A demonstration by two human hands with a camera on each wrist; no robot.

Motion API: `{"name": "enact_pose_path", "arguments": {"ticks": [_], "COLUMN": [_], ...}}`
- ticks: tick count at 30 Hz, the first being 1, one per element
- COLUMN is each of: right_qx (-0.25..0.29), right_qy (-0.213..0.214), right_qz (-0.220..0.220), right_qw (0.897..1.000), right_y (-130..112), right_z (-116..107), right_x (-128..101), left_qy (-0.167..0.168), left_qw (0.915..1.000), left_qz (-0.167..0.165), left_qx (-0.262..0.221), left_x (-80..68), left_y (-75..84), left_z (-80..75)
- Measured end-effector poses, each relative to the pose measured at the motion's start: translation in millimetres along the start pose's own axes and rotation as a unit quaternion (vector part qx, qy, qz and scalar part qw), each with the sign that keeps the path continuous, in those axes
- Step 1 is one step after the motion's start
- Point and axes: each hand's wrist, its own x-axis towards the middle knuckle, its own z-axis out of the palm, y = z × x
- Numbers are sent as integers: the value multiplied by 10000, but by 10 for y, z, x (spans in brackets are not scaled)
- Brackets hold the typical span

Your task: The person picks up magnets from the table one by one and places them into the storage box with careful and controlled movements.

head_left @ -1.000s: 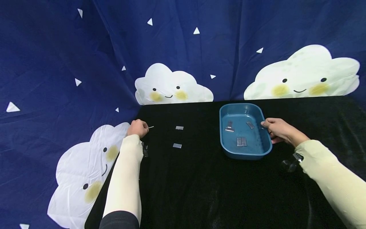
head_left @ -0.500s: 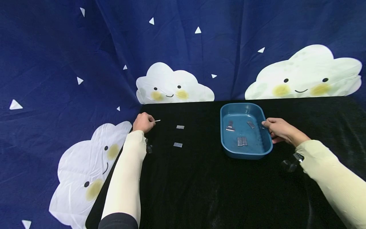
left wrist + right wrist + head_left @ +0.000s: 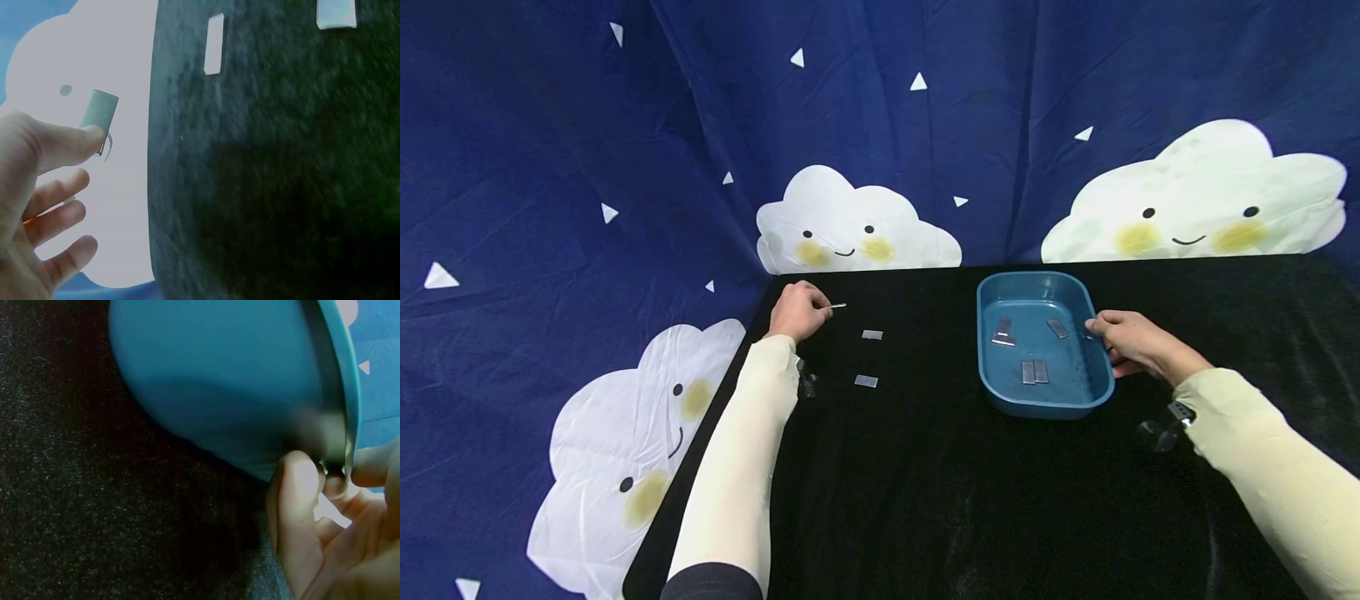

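My left hand (image 3: 801, 311) is over the far left of the black cloth and pinches a small flat rectangular metal plate (image 3: 103, 115) between thumb and index finger. Its other fingers are spread apart from the plate, as the left wrist view shows. To the right of that hand, two similar plates lie on the cloth, one farther back (image 3: 872, 335) and one nearer (image 3: 866, 381). My right hand (image 3: 1138, 340) grips the right rim of a blue plastic basin (image 3: 1045, 410). Inside the basin lie several more metal plates (image 3: 1034, 372), some side by side or touching.
Black cloth (image 3: 895, 483) covers the table. A dark blue curtain (image 3: 865, 117) with white triangles and smiling clouds stands along the back and left. The basin sits right of centre, towards the back edge.
My left hand has moved right and farther back over the cloth, carrying the pinched plate. The right hand and the basin hold their place.
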Motion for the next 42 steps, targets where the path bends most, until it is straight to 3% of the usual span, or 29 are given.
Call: {"name": "enact_pose_path", "arguments": {"ticks": [10,42], "right_qx": [47,-68], "right_qy": [-38,-5], "right_qz": [-66,-39], "right_qw": [10000,10000], "right_y": [25,-6], "right_z": [-14,5], "right_x": [-2,-10], "left_qy": [135,180], "left_qw": [9982,9868], "left_qz": [582,1599], "left_qx": [32,-199], "left_x": [66,57], "left_y": [267,1049], "left_z": [-36,-206]}}
